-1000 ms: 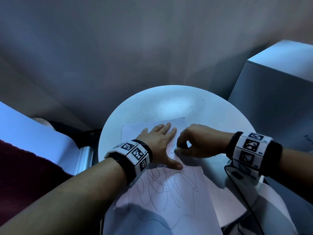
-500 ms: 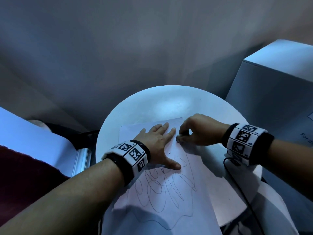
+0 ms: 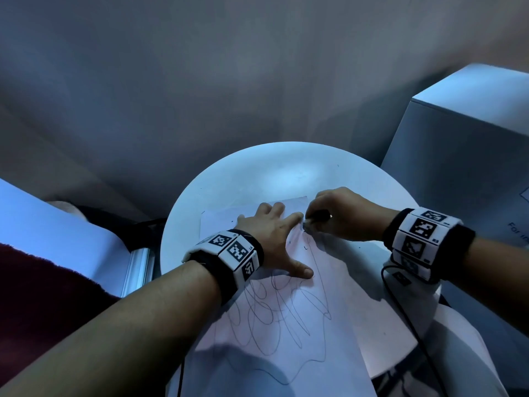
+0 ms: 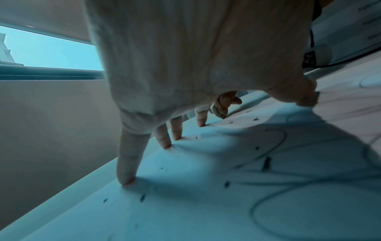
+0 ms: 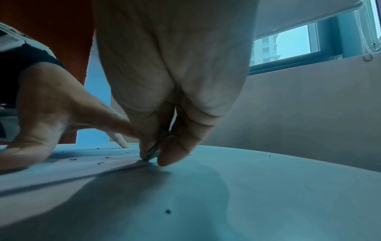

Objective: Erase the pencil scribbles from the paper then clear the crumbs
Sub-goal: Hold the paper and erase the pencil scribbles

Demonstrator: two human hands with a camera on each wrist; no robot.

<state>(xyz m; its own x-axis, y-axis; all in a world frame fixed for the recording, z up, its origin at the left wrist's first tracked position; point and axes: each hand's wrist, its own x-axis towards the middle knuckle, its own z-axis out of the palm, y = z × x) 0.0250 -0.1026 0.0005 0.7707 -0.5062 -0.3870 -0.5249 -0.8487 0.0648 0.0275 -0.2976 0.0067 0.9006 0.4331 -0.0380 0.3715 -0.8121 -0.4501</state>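
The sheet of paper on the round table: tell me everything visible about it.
The white sheet of paper lies flat on the round white table, its near end overhanging the edge. Looping pencil scribbles cover its nearer part. Dark eraser crumbs dot it. The left hand presses it down with spread fingers; the right hand pinches a small eraser against its right edge.

white paper [image 3: 329,333] with grey scribbles [image 3: 274,319], dark crumbs [image 4: 266,163], black-and-white checked wristbands [image 3: 229,253]

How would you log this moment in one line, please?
left hand pressing paper | right hand rubbing eraser | scribbles remain | crumbs present
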